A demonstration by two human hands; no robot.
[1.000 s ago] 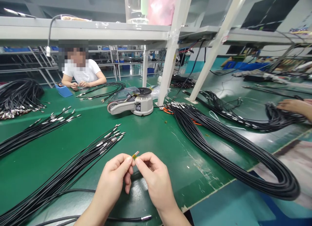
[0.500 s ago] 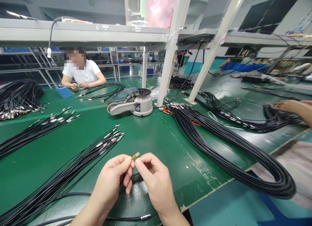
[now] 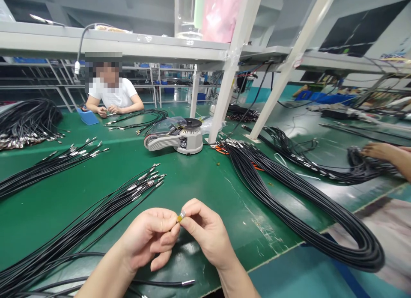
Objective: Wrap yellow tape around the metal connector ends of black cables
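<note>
My left hand [image 3: 149, 233] pinches a small metal connector [image 3: 183, 213] wrapped with yellow tape [image 3: 179, 219], low in the middle of the view. Thumb and forefinger of my right hand [image 3: 207, 231] close on the same piece from the other side. Whatever cable runs from the connector is hidden by my left fingers. Left of my hands lies a bundle of black cables [image 3: 105, 221] with metal ends. Below them, a single black cable with a metal tip [image 3: 188, 283] rests on the green table.
A grey tape dispenser [image 3: 188, 139] stands ahead on the green table [image 3: 199, 178]. A large looped cable bundle [image 3: 308, 204] lies to the right, overhanging the edge. Opposite sits a person in white [image 3: 112, 94]; another person's hand [image 3: 380, 151] touches cables at far right. White posts [image 3: 226, 79] support a shelf.
My right fingers have shifted up around the connector, and its metal end is turned differently. My left hand's lower fingers have spread a little. The view has shifted slightly.
</note>
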